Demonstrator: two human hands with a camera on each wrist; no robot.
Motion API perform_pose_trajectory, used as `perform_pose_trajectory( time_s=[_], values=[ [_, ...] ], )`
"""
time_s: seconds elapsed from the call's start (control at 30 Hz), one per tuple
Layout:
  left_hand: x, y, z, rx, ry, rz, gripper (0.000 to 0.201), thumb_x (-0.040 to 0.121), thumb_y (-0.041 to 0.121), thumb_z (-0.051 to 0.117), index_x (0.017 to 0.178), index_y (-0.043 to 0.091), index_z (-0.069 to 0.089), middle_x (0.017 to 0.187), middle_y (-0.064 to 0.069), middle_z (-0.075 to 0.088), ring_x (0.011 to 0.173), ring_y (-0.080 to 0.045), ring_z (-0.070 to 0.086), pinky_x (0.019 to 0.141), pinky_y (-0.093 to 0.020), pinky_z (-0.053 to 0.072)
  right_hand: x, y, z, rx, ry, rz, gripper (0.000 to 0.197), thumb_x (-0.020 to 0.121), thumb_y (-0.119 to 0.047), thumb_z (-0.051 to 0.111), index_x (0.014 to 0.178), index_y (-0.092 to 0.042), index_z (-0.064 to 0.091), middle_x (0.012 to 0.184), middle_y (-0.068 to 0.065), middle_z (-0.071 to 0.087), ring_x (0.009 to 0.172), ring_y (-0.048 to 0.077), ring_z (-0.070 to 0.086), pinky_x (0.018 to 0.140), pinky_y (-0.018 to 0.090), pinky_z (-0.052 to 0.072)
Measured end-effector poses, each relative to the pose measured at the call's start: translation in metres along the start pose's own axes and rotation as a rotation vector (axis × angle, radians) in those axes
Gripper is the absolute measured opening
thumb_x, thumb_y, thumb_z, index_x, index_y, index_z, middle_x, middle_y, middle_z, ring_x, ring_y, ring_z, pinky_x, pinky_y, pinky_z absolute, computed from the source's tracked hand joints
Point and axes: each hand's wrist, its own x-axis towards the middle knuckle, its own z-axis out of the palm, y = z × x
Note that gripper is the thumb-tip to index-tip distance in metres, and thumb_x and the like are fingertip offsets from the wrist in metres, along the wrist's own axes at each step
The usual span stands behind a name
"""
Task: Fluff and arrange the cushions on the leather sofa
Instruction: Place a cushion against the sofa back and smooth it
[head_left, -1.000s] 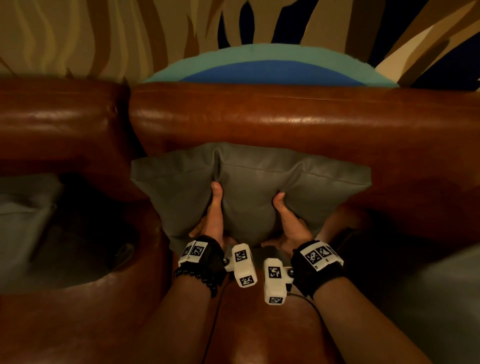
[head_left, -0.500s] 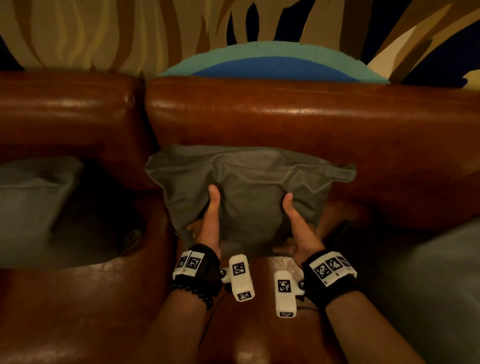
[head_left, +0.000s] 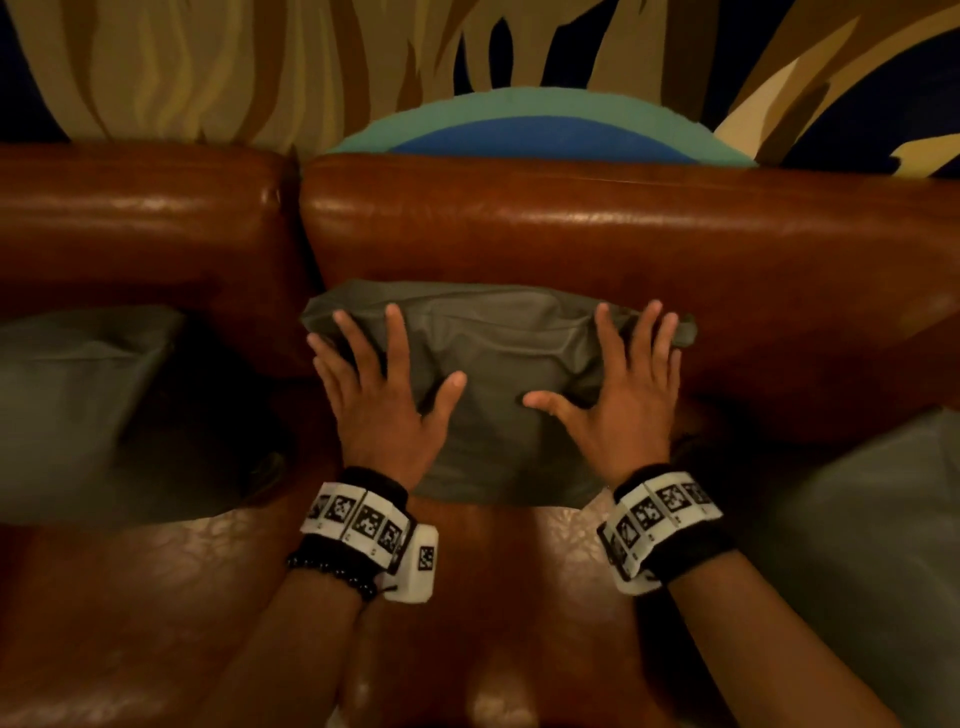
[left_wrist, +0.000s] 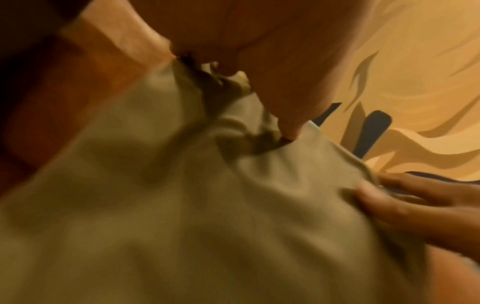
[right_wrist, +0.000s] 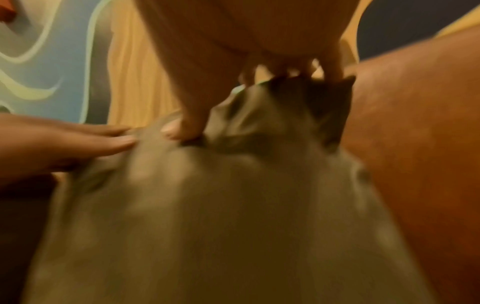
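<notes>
the grey cushion (head_left: 498, 384) leans against the brown leather sofa (head_left: 571, 228) backrest, its long axis running left to right along the back and its face turned toward the person. the left hand (head_left: 379, 410) and right hand (head_left: 623, 410) press flat on it, fingers spread apart and straight.

The grey fabric cushion (head_left: 498, 395) leans against the brown leather sofa (head_left: 597, 234) backrest at twelve o'clock. The left hand (head_left: 379, 395) lies on its nine o'clock side, the right hand (head_left: 623, 400) on its three o'clock side. A second grey cushion (head_left: 78, 395) sits well apart at nine o'clock.
</notes>
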Motion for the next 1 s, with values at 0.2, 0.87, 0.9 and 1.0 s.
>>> perform_pose_trajectory(
  time_s=[0.2, 0.87, 0.9, 1.0],
  values=[
    [0.058, -0.05, -0.037, -0.337, -0.011, -0.166, 0.078, 0.105, 0.06, 0.047, 0.167, 0.018, 0.026, 0.175, -0.017, 0.014, 0.161, -0.035, 0.015, 0.131, -0.051, 0.016, 0.055, 0.034, -0.048, 0.068, -0.242, 0.101, 0.137, 0.045, -0.104, 0.059, 0.164, -0.041, 0.031, 0.176, 0.006, 0.016, 0.164, 0.027, 0.007, 0.132, 0.053, 0.012],
    [0.1, -0.071, -0.076, -0.545, 0.056, -0.465, 0.045, 0.082, 0.061, 0.078, 0.11, 0.027, 0.081, 0.103, 0.005, 0.079, 0.102, -0.016, 0.074, 0.101, -0.045, 0.059, 0.08, 0.064, -0.081, 0.547, 0.058, 0.346, 0.021, 0.084, -0.013, 0.088, 0.079, -0.03, 0.076, 0.094, 0.007, 0.079, 0.066, 0.015, 0.073, 0.055, 0.013, 0.056],
    [0.1, -0.071, -0.073, -0.607, 0.026, -0.539, 0.051, 0.08, 0.069, 0.075, 0.107, 0.026, 0.08, 0.101, 0.005, 0.078, 0.097, -0.017, 0.073, 0.099, -0.044, 0.058, 0.079, 0.064, -0.078, 0.625, 0.052, 0.448, 0.016, 0.084, -0.016, 0.089, 0.087, -0.027, 0.077, 0.1, 0.008, 0.079, 0.07, 0.015, 0.074, 0.056, 0.017, 0.057],
    [0.093, -0.065, -0.067, -0.805, -0.123, -0.725, 0.035, 0.091, 0.056, 0.076, 0.087, 0.021, 0.07, 0.099, -0.003, 0.071, 0.094, -0.024, 0.068, 0.091, -0.041, 0.055, 0.076, 0.068, -0.076, 0.92, -0.089, 0.716, 0.039, 0.086, -0.025, 0.087, 0.115, -0.004, 0.072, 0.111, 0.012, 0.074, 0.088, 0.022, 0.076, 0.069, 0.028, 0.061]
  ],
)
